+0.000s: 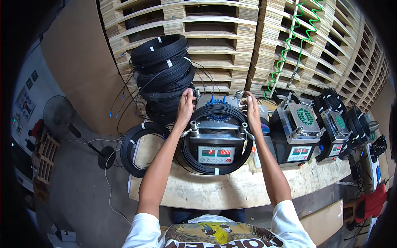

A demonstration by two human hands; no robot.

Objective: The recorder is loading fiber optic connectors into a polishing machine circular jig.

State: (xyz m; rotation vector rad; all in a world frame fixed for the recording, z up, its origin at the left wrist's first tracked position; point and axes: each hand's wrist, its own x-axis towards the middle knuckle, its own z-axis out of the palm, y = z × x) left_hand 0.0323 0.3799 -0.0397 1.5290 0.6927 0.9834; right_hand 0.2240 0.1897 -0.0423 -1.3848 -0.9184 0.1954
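Hands (pixel 185 110) either side of machine (pixel 216 143)

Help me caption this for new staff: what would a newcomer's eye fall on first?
Probably the black cable coil looped over the front of the nearest machine, between the left hand and right hand. Next, the tall stack of black coils to its left, then the green spiral hoses at upper right.

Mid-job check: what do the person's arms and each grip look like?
Both forearms are bare below short, plain white sleeves. The left grip and right grip are ungloved hands; no watch, cable or marking shows on either arm.
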